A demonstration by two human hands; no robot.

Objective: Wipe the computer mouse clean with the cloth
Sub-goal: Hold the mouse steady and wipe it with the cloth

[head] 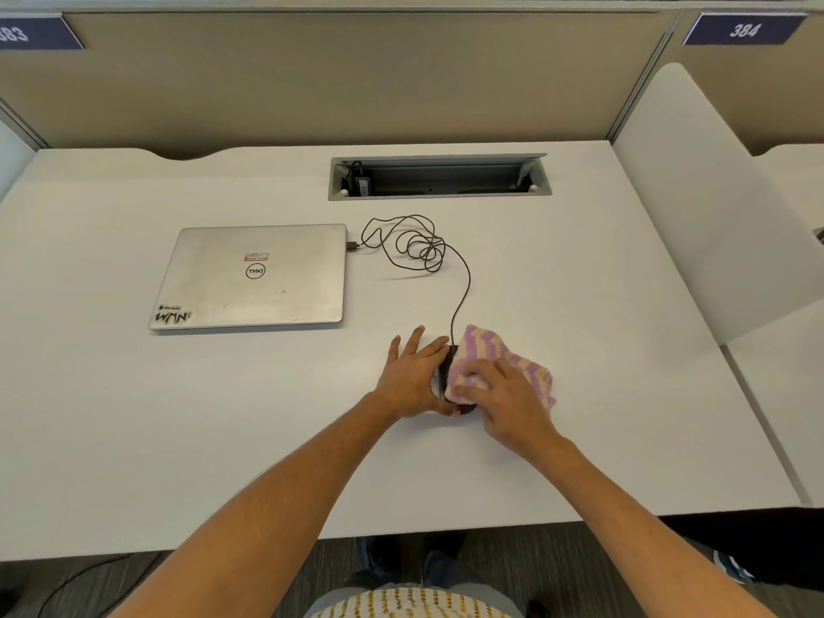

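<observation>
At the upper left of the frame a blue sign (35,33) on the partition reads what looks like "383", partly cut off. Below it, left of centre, a closed silver laptop (254,276) lies on the white desk (133,417); its lid shows the Dell logo upside down, a small red-and-white label I cannot read, and a sticker at its near left corner with letters like "WMN". Above centre, an open cable tray (439,177) is sunk into the desk — inside it sits a dark adapter at the left end and a plug at the right. A tangled black cable (417,245) runs from the laptop's right edge down to the black mouse (446,372) at centre. My left hand (412,379) lies flat against the mouse's left side, fingers spread, thumb at its near end. My right hand (508,401) presses the purple-and-cream striped cloth (499,354) onto the mouse — fingers curled into the fabric, covering most of it. At upper right, another sign (743,29) reads "384".
</observation>
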